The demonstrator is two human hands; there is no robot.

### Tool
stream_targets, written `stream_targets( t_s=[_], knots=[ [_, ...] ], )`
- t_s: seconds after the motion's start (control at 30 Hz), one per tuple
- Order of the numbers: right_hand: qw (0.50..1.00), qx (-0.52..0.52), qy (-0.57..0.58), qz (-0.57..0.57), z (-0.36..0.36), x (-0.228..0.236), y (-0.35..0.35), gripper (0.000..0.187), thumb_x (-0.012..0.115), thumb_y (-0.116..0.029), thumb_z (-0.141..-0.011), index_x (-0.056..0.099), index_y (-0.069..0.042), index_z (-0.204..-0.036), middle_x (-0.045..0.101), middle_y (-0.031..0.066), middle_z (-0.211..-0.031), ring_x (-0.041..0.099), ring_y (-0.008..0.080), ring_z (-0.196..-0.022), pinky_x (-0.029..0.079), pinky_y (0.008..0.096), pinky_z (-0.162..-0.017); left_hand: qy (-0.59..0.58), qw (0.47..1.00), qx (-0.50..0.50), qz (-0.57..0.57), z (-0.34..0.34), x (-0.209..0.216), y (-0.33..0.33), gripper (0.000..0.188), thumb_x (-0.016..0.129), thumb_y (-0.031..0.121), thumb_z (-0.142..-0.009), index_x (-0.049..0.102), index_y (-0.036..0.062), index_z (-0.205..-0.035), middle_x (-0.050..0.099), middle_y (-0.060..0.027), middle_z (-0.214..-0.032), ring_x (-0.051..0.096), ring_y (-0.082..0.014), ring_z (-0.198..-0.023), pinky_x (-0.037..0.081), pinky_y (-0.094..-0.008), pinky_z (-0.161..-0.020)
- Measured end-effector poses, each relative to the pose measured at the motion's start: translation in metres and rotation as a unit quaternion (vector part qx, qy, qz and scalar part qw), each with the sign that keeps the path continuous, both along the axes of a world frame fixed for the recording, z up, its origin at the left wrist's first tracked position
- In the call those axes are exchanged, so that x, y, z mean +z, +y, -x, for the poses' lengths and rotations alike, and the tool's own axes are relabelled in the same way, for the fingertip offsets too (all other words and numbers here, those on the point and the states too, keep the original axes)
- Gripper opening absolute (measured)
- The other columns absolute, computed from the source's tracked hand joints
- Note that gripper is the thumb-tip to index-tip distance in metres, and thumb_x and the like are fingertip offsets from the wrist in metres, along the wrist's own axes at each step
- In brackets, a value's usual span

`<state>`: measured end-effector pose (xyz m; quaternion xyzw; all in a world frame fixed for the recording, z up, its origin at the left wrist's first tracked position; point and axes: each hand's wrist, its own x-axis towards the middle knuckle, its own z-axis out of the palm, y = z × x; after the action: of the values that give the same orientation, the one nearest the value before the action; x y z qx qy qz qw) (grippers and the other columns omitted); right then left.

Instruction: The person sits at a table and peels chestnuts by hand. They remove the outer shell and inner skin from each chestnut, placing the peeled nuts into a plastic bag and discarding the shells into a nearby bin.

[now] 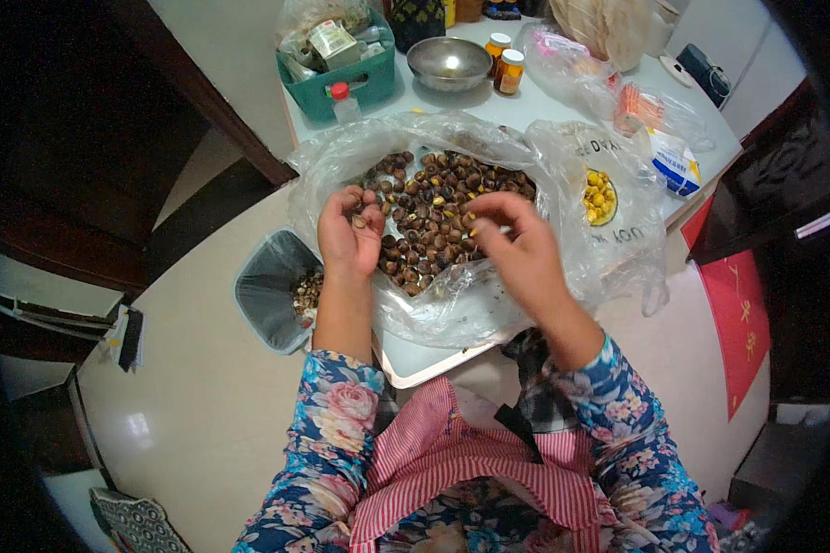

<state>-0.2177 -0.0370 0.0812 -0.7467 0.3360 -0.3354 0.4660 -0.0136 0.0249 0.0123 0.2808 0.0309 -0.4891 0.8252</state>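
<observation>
Now, between my left hand (350, 235) and my right hand (521, 244), the brown nuts (444, 221) lie at the frame's upper centre; the left curls around a brown piece (359, 221); the right, nearer to yellow kernels (600, 195), bends, its grasp unclear.

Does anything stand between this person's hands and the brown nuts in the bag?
Nothing visible does. The plastic bag lies open around the brown nuts, and the left hand and right hand both reach past its crumpled rim.

Head-worn fisheye view, facing down, close above
</observation>
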Motion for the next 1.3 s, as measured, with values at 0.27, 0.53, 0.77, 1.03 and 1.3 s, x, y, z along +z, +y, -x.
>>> stream_targets(
  t_s=[0.27,0.53,0.77,1.03,1.3],
  knots=[
    [0.973,-0.019,0.149,0.173,0.028,-0.055,-0.059,0.016,0.059,-0.005,-0.074,0.061,-0.001,-0.089,0.058,0.0172,-0.089,0.056,0.0356,-0.084,0.046,0.041,-0.074,-0.112,0.993,-0.038,-0.019,0.009,0.003,-0.006,0.015,0.045,-0.006,-0.071,0.05,0.001,-0.083,0.049,-0.0087,-0.081,0.047,-0.0139,-0.06,0.048,-0.0212,-0.054],
    [0.953,0.034,0.237,0.187,0.018,-0.058,-0.048,0.018,0.066,-0.012,-0.071,0.062,-0.006,-0.087,0.058,0.0141,-0.086,0.057,0.0325,-0.082,0.047,0.0401,-0.07,-0.096,0.991,-0.087,-0.039,0.018,0.007,-0.017,0.009,0.048,0.001,-0.076,0.052,0.0041,-0.083,0.052,-0.0061,-0.076,0.05,-0.0136,-0.061,0.049,-0.0262,-0.054],
    [0.931,0.012,0.289,0.223,0.008,-0.062,-0.034,0.026,0.07,-0.018,-0.069,0.061,-0.005,-0.091,0.054,0.0114,-0.086,0.055,0.0305,-0.083,0.045,0.0378,-0.068,-0.169,0.975,-0.106,-0.099,0.031,0.016,-0.023,0.011,0.059,0.016,-0.083,0.053,0.0068,-0.081,0.052,-0.0018,-0.071,0.047,-0.0085,-0.056,0.044,-0.0222,-0.048],
    [0.946,0.004,0.25,0.205,0.008,-0.061,-0.035,0.026,0.069,-0.014,-0.071,0.061,-0.005,-0.094,0.053,0.0117,-0.086,0.055,0.0295,-0.082,0.045,0.0362,-0.068,-0.317,0.911,-0.192,-0.183,0.043,0.015,-0.028,0.023,0.06,0.026,-0.085,0.054,0.0068,-0.074,0.048,0.0017,-0.062,0.042,-0.0056,-0.049,0.034,-0.0192,-0.04],
    [0.968,0.064,0.035,0.242,0.001,-0.048,-0.041,0.031,0.066,-0.003,-0.071,0.061,-0.004,-0.102,0.059,0.0113,-0.088,0.058,0.0258,-0.081,0.046,0.0315,-0.068,-0.336,0.888,-0.26,-0.177,0.049,0.019,-0.028,0.035,0.058,0.038,-0.086,0.056,0.0059,-0.072,0.046,0.002,-0.058,0.041,-0.0048,-0.046,0.034,-0.0186,-0.038]
  ],
)
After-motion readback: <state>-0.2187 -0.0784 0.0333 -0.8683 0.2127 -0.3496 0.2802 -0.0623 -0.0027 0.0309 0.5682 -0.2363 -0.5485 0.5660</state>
